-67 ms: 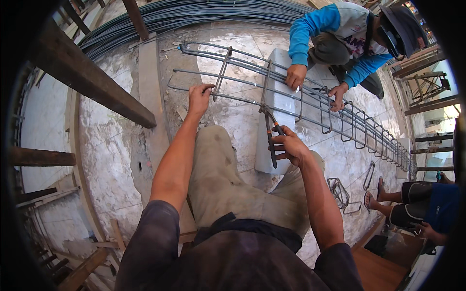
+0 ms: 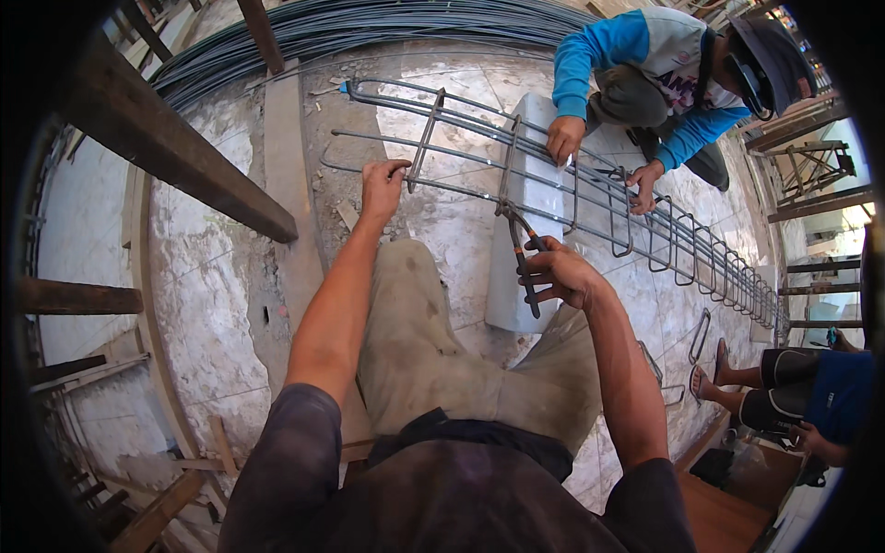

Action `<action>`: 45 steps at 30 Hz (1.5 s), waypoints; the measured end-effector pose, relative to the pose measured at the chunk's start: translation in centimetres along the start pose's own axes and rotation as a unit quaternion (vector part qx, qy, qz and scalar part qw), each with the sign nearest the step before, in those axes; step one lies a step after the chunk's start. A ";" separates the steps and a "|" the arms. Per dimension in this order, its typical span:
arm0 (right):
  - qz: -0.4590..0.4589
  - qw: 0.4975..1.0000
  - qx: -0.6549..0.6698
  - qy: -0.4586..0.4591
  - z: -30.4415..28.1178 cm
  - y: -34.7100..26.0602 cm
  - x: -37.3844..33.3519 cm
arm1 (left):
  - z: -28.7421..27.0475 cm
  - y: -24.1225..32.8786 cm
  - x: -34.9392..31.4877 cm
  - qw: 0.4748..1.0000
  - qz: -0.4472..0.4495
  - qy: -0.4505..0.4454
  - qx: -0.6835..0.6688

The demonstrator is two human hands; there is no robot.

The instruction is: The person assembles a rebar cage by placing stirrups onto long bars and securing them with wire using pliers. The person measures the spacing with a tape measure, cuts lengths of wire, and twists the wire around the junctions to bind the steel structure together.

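My left hand (image 2: 383,191) is closed on the near bar of a long rebar cage (image 2: 461,191), just left of a rectangular steel stirrup (image 2: 422,147). In my right hand (image 2: 562,275) are dark pincers (image 2: 523,247) with orange bands on the handles. Their jaws meet the near bar where a second stirrup (image 2: 508,157) crosses it; any tie wire there is too small to make out. Across the cage a crouching person in blue sleeves has one hand (image 2: 565,138) at the bars and the other hand (image 2: 644,184) farther right along them.
A pale block (image 2: 518,300) lies under the cage. Long bars (image 2: 387,32) are stacked at the back. Dark timber posts (image 2: 184,138) slant in from the left beside a plank (image 2: 293,175). Loose stirrups (image 2: 701,335) and another person's sandalled foot (image 2: 698,380) are at the right.
My right hand has turned and moved slightly right, swinging the lower ends of the pincers' handles rightward. My left hand keeps its place on the bar.
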State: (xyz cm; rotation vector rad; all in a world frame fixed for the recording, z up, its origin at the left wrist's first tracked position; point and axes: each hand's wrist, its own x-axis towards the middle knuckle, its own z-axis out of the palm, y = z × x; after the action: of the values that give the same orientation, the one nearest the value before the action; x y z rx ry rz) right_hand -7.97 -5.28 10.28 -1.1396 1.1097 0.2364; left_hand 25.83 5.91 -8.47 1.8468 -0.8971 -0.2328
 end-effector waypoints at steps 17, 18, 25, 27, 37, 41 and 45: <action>-0.061 0.970 0.141 0.191 10.2 10.7 9.4 | -0.6 0.4 -0.4 1.000 -0.002 0.003 0.006; -0.078 0.962 0.133 0.223 10.6 11.4 10.2 | -0.8 0.3 -0.5 1.000 -0.002 0.002 0.007; -0.207 0.892 -0.147 0.375 7.6 16.4 14.6 | 0.6 1.4 0.2 1.000 0.014 -0.018 0.011; -0.168 0.930 -0.087 0.315 6.8 15.2 13.6 | 0.6 1.5 0.7 0.999 0.027 -0.033 0.016; 0.008 0.996 0.081 -0.021 0.5 0.2 3.9 | 0.1 0.3 0.3 1.000 0.005 -0.019 0.012; -0.020 0.986 0.130 -0.104 0.2 0.6 1.3 | 0.1 0.0 0.0 1.000 -0.004 -0.014 0.013; -0.014 0.984 0.154 -0.089 1.1 3.6 1.1 | 0.3 -0.1 0.0 1.000 0.018 0.006 0.003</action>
State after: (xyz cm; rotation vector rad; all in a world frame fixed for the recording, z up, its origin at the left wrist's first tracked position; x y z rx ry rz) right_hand -9.13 -3.18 7.19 -0.8413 0.9332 0.1355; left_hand 25.72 5.73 -8.73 1.8332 -0.9235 -0.1963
